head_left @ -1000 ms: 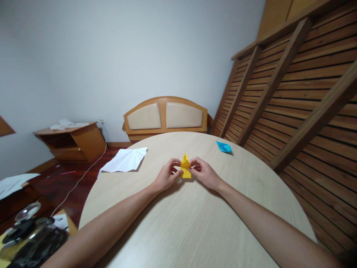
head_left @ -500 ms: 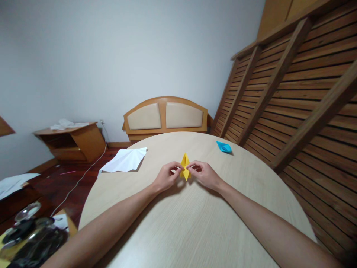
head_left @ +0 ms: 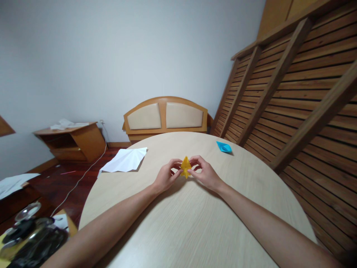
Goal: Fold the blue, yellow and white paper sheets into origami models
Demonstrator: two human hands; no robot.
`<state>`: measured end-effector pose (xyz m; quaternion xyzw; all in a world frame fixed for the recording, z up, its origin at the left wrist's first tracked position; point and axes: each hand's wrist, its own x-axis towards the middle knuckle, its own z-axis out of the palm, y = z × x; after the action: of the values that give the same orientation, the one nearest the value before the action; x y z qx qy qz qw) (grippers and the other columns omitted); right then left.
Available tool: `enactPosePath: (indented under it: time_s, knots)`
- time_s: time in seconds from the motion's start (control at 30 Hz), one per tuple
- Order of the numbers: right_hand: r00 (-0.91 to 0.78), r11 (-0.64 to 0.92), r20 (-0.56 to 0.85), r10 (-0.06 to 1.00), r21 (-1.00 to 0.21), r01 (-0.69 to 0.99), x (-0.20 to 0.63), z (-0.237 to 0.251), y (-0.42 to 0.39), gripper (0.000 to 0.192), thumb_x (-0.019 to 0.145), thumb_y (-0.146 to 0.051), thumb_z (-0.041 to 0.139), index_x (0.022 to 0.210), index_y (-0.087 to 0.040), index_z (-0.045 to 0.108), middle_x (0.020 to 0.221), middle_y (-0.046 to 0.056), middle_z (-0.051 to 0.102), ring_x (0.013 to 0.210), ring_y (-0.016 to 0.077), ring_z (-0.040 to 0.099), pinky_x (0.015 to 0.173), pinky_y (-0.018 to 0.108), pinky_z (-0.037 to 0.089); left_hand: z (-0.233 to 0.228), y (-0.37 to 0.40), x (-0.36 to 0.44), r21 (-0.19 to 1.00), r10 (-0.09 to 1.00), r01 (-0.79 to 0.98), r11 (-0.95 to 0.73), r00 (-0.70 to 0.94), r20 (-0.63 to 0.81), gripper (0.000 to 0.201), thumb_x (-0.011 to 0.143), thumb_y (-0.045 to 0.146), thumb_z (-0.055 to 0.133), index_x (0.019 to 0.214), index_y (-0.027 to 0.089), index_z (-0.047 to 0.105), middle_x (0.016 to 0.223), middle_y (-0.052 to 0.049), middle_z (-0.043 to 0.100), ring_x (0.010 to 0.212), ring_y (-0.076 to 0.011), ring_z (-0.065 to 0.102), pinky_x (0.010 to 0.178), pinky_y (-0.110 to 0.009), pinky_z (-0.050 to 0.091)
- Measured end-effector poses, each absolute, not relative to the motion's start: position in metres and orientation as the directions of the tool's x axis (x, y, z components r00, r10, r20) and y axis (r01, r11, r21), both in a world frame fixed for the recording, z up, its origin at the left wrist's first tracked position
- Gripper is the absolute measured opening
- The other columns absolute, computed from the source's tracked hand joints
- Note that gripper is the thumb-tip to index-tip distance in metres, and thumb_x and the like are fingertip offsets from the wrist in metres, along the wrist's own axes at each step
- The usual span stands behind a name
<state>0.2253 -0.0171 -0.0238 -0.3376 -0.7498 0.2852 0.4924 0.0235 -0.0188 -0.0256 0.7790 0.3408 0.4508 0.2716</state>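
- Just below the centre of the frame, between my two hands, sits the yellow folded paper, small, creased and pointed; whether it touches the tabletop under it, I can't tell.
- Danger watch: these layers look thin, so I'd say a hard outward pull from either side could tear a crease, and uneven pressure from my thumbs could skew the folds off centre. Loosen one side too soon and a flap might spring open.
- And which way does it point? Sharp tip to the top of the frame, shorter points toward the bottom, long axis running nearly straight up and down the picture.
- On its left, my left hand has a narrow pinch, thumb low and fingertips higher, gripping that edge.
- Over on its right, my right hand mirrors it, thumb near the lower folds, fingers curled at the other edge.
- Out to the upper right of my hands, a blue folded paper rests alone, well apart.
- Left of centre, a creased white sheet lies near the table's edge.
- Beyond, mid-frame, stands a padded headboard; slatted wooden panel filling the right side!
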Motion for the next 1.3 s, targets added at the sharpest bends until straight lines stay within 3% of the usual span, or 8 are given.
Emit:
enactPosePath:
  time_s: [0.27, 0.67, 0.97, 1.3]
  knots:
    - [-0.25, 0.617, 0.571, 0.782, -0.767, 0.179, 0.2249, -0.0257, -0.0168, 0.045, 0.079, -0.019, 0.068, 0.117, -0.026, 0.047, 0.1, 0.002, 0.064, 0.095, 0.0182, 0.063, 0.077, 0.033, 0.051, -0.0264, -0.0185, 0.0215, 0.687, 0.727, 0.272, -0.674, 0.408, 0.553, 0.035, 0.086, 0.017, 0.057, 0.121, 0.019, 0.058, 0.117, -0.011, 0.068, 0.087, -0.0163, 0.069, 0.057, -0.02, 0.052]
    - [-0.26, 0.622, 0.57, 0.779, -0.756, 0.204, 0.2244, -0.0202, -0.0213, 0.025, 0.078, -0.019, 0.067, 0.1, -0.023, 0.054, 0.098, 0.002, 0.062, 0.092, 0.0175, 0.062, 0.074, 0.031, 0.051, -0.0324, -0.0159, 0.0202, 0.635, 0.701, 0.314, -0.706, 0.439, 0.562, 0.03, 0.088, 0.017, 0.056, 0.117, 0.02, 0.06, 0.116, -0.009, 0.069, 0.087, -0.0149, 0.07, 0.057, -0.018, 0.053]
    - [-0.289, 0.618, 0.554, 0.781, -0.751, 0.232, 0.2252, -0.022, -0.02, 0.031, 0.079, -0.019, 0.068, 0.108, -0.023, 0.058, 0.102, 0.003, 0.067, 0.094, 0.0181, 0.065, 0.076, 0.032, 0.052, -0.0297, -0.0166, 0.022, 0.623, 0.69, 0.305, -0.72, 0.412, 0.595, 0.024, 0.087, 0.016, 0.058, 0.111, 0.018, 0.058, 0.108, -0.01, 0.069, 0.088, -0.0165, 0.069, 0.058, -0.02, 0.053]
    - [-0.307, 0.642, 0.567, 0.765, -0.71, 0.29, 0.2261, -0.0221, -0.0188, 0.026, 0.079, -0.02, 0.068, 0.106, -0.021, 0.065, 0.101, 0.005, 0.07, 0.093, 0.0197, 0.065, 0.076, 0.033, 0.051, -0.0303, -0.0153, 0.0201, 0.574, 0.663, 0.333, -0.748, 0.424, 0.618, 0.031, 0.091, 0.014, 0.055, 0.12, 0.021, 0.058, 0.105, -0.008, 0.065, 0.091, -0.0158, 0.066, 0.062, -0.02, 0.055]
